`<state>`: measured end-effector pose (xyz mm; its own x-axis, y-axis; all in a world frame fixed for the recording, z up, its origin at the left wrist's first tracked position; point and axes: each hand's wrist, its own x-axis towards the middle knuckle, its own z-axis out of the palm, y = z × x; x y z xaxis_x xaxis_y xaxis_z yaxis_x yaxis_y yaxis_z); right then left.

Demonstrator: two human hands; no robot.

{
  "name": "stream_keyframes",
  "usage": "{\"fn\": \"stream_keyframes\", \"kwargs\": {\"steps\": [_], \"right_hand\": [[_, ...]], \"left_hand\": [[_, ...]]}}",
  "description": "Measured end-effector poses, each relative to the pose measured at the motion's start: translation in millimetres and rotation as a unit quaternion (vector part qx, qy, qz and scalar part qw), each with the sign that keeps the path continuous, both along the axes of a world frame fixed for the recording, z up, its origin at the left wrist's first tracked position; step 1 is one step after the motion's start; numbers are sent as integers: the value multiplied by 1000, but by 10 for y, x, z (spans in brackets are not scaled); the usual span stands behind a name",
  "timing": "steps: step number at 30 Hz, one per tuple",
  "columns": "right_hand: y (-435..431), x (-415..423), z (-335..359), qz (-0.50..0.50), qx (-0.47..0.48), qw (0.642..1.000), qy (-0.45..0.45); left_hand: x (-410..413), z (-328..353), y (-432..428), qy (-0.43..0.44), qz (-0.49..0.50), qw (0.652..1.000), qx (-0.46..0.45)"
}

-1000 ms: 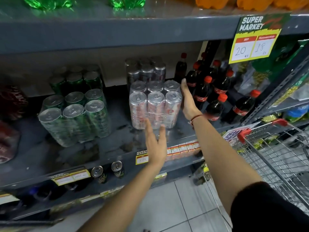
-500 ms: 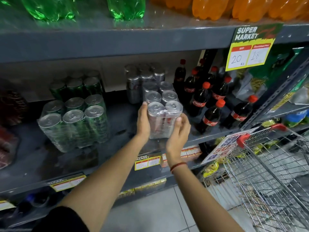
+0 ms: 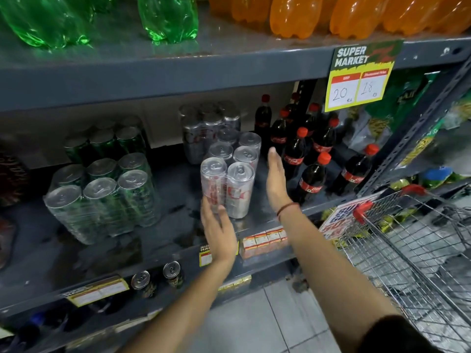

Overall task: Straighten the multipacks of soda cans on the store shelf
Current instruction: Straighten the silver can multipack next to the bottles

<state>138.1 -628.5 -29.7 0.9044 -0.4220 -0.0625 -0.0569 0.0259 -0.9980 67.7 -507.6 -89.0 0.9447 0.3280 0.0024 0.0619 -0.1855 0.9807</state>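
Note:
A shrink-wrapped multipack of silver cans (image 3: 230, 174) stands on the grey middle shelf (image 3: 163, 240), its narrow end facing me. My left hand (image 3: 219, 230) is flat and open, fingertips touching the pack's lower front. My right hand (image 3: 276, 182) is open, palm toward the pack's right side, a small gap between them. A second silver multipack (image 3: 204, 131) stands behind. A green-can multipack (image 3: 102, 197) sits to the left with another green pack (image 3: 107, 143) behind it.
Cola bottles with red caps (image 3: 311, 159) crowd the shelf just right of my right hand. A wire shopping cart (image 3: 413, 250) stands at the lower right. Two loose cans (image 3: 156, 277) sit on the shelf below. Green and orange bottles line the top shelf.
The silver pack was turned from broadside to narrow end forward. Both hands gripped it half a second ago and have now let go and opened beside it.

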Motion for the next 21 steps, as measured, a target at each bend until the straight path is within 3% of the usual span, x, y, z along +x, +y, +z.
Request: {"fn": "stream_keyframes", "kwargs": {"steps": [5, 10, 14, 18, 21], "right_hand": [[-106, 389, 67, 153, 28, 988, 25], [-128, 387, -75, 75, 4, 997, 22], [-60, 114, -325, -19, -31, 998, -44], [-11, -109, -466, -15, -56, 994, -97], [-131, -94, -631, 31, -73, 993, -87]], "left_hand": [[-95, 99, -197, 59, -116, 991, 28], [84, 108, -13, 73, -126, 987, 68], [497, 71, 405, 65, -149, 981, 107], [763, 71, 672, 77, -225, 960, 151], [714, 112, 646, 66, -219, 958, 175]]}}
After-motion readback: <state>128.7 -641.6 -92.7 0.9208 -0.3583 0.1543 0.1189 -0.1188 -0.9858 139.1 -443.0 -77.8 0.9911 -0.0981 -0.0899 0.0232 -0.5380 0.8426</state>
